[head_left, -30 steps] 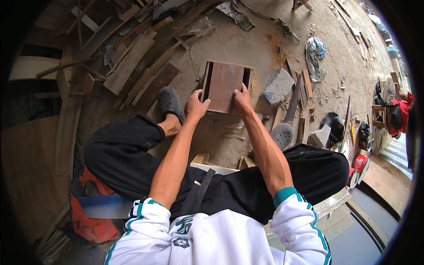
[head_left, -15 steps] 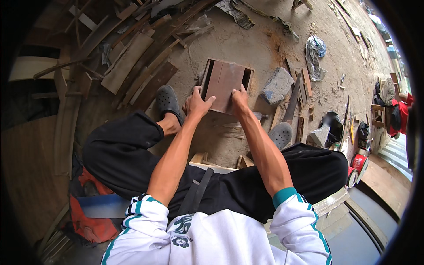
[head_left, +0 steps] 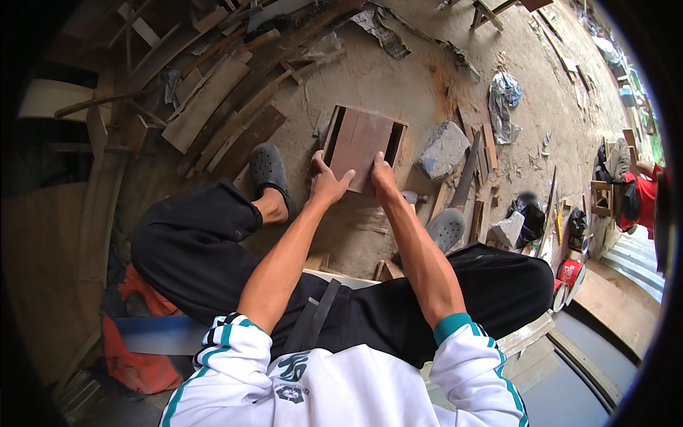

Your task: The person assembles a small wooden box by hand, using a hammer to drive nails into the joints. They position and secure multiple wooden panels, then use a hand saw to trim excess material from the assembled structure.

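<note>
A small brown wooden box frame [head_left: 364, 142] stands on the dirt ground in front of me, between my feet. My left hand [head_left: 326, 183] grips its near left corner, thumb up along the side wall. My right hand [head_left: 382, 178] holds the near edge of the flat middle panel, fingers curled over it. Both forearms reach forward from my white sleeves with teal cuffs. My left foot in a dark grey clog [head_left: 269, 171] rests left of the box, and my right clog [head_left: 446, 229] sits to its lower right.
A pile of wooden planks [head_left: 213, 107] lies at the upper left. A grey stone block [head_left: 442, 149] and loose wood strips [head_left: 471, 171] lie right of the box. A crumpled plastic bag [head_left: 504, 105] is farther right. A person in red [head_left: 644, 192] is at the far right edge.
My hands and the box stay together in nearly the same place. The grip looks the same.
</note>
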`<state>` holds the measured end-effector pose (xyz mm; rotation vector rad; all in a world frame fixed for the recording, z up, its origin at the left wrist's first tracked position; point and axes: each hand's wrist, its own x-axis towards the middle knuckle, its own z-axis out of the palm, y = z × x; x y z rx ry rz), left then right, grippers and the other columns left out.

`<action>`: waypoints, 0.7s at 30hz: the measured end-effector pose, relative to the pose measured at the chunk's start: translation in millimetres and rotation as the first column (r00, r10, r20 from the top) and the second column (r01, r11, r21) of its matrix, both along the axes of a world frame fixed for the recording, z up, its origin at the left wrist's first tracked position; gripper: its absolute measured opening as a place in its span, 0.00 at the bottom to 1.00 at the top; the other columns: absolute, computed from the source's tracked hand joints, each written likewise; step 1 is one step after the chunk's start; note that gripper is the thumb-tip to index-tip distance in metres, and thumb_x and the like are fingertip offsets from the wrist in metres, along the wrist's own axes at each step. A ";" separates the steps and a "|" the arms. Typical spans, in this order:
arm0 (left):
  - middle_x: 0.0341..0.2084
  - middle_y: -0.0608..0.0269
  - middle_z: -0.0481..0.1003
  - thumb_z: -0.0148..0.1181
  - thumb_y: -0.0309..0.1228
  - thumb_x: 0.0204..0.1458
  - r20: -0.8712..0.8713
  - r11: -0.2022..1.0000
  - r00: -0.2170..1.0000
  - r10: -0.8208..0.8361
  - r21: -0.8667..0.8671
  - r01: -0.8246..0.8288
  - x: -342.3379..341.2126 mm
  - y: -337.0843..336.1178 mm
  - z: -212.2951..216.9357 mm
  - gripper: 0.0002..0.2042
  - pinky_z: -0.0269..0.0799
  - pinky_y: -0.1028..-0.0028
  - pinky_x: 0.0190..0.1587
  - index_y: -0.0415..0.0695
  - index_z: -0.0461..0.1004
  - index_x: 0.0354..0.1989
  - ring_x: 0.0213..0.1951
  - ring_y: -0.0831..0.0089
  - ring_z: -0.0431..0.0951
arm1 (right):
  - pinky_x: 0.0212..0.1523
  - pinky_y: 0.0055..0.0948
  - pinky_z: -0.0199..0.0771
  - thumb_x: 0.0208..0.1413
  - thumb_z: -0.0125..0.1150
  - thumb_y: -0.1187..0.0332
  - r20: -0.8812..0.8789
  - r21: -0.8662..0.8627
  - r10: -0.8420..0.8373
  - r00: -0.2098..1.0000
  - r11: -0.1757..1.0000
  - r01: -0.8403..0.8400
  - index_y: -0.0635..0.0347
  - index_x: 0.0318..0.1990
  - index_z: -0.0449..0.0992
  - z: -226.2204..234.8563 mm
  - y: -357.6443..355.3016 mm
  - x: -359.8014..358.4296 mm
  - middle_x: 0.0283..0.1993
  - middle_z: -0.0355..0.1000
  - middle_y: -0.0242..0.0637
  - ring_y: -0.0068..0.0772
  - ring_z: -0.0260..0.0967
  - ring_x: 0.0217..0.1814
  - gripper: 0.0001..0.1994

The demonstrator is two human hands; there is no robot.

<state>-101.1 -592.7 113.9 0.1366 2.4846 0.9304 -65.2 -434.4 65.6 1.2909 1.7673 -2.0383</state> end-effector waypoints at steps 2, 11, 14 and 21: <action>0.49 0.27 0.69 0.63 0.50 0.47 0.025 1.000 1.000 -0.001 -0.008 0.001 -1.5 -3.4 -3.8 0.49 0.60 0.50 0.60 0.46 0.31 0.66 0.53 0.33 0.69 | 0.56 0.40 0.68 0.69 0.27 0.48 0.085 0.042 0.067 0.994 0.997 -0.070 0.69 0.61 0.65 6.7 -4.7 -1.6 0.59 0.68 0.49 0.42 0.69 0.57 0.32; 0.53 0.26 0.66 0.62 0.52 0.47 0.058 1.000 0.998 0.001 -0.018 0.000 -2.0 2.9 4.6 0.50 0.58 0.50 0.61 0.46 0.31 0.65 0.55 0.34 0.68 | 0.60 0.43 0.64 0.68 0.32 0.50 0.186 -0.123 -0.131 0.974 0.980 0.155 0.77 0.56 0.68 -27.0 -2.2 -13.3 0.59 0.67 0.60 0.53 0.67 0.61 0.32; 0.55 0.28 0.65 0.62 0.50 0.48 0.071 1.000 0.997 -0.005 -0.025 0.007 -4.7 7.1 2.1 0.49 0.57 0.50 0.62 0.46 0.31 0.66 0.56 0.35 0.66 | 0.61 0.44 0.63 0.68 0.33 0.50 0.175 -0.050 -0.131 0.976 0.989 0.142 0.77 0.57 0.67 -39.4 -1.9 -15.3 0.60 0.66 0.61 0.54 0.65 0.62 0.32; 0.58 0.31 0.61 0.63 0.50 0.48 0.061 0.997 0.998 -0.027 0.077 0.023 -5.2 9.5 3.6 0.46 0.57 0.52 0.61 0.45 0.37 0.65 0.58 0.37 0.64 | 0.43 0.34 0.72 0.68 0.42 0.59 -0.276 -0.010 -0.210 0.938 0.976 0.216 0.73 0.46 0.73 -62.6 4.5 7.4 0.41 0.76 0.48 0.37 0.73 0.40 0.21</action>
